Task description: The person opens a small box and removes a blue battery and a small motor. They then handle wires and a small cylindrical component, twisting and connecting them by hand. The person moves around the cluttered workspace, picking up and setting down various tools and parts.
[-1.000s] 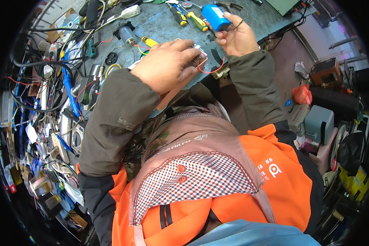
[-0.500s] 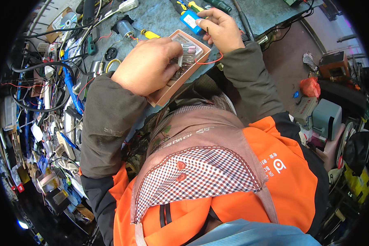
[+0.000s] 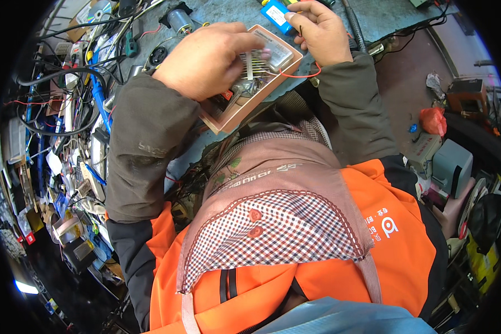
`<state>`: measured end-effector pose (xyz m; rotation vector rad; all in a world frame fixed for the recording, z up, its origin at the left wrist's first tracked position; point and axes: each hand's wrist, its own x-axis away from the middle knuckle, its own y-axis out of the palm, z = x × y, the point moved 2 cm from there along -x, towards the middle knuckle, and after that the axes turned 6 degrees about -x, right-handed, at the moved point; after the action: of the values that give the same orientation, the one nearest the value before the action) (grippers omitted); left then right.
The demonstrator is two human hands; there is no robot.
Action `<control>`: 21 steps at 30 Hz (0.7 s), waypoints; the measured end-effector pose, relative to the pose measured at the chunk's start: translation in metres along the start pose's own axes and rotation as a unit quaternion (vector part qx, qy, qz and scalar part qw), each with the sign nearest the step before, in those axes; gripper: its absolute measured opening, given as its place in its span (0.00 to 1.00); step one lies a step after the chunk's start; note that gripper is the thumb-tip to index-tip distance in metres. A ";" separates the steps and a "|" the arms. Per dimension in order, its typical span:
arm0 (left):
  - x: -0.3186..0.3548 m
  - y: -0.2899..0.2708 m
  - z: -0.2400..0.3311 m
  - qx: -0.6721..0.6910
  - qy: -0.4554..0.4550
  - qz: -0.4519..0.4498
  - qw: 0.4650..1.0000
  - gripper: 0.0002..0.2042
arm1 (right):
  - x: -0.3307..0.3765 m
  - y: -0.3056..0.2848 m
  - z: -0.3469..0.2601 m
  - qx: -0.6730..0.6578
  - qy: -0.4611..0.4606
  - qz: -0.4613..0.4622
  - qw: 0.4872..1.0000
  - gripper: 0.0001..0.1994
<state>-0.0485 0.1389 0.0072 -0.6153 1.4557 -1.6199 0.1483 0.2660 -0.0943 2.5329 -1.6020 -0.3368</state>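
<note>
My left hand (image 3: 206, 60) reaches over a shallow brown box (image 3: 259, 102). Its fingers are curled, their tips blurred by motion. They close on a row of thin metal grinding bits (image 3: 256, 68), some with pinkish heads. Beneath the hand, small parts lie in the box, and a clear plastic case (image 3: 279, 55) fills its right end. At the far right of the box, my right hand (image 3: 324, 34) pinches the edge of a blue battery pack (image 3: 276, 15) with a white label. Something thin and dark shows between those fingers. A red wire (image 3: 299, 76) loops from the box to below my right wrist.
A silver cylindrical motor (image 3: 179, 21) stands on the blue-grey table top beyond my left hand. Cables, tools and loose parts crowd the left side. A dark rod-like cable (image 3: 353, 25) runs beyond my right hand. A red bag (image 3: 433, 121) and boxes lie off to the right.
The view has shifted, so the table things appear higher and farther right. My left hand has moved the grinding bits leftward relative to the box, baring more of its contents. My right hand keeps its pinch.
</note>
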 end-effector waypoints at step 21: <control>0.068 0.013 0.087 -0.095 -0.163 0.032 0.982 0.47 | 0.014 0.011 -0.010 -0.042 -0.043 0.002 0.998 0.12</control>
<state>-0.0095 0.0353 0.0004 -0.8877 1.3757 -1.2690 0.1464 0.2487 -0.0839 2.4836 -1.5878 -0.5081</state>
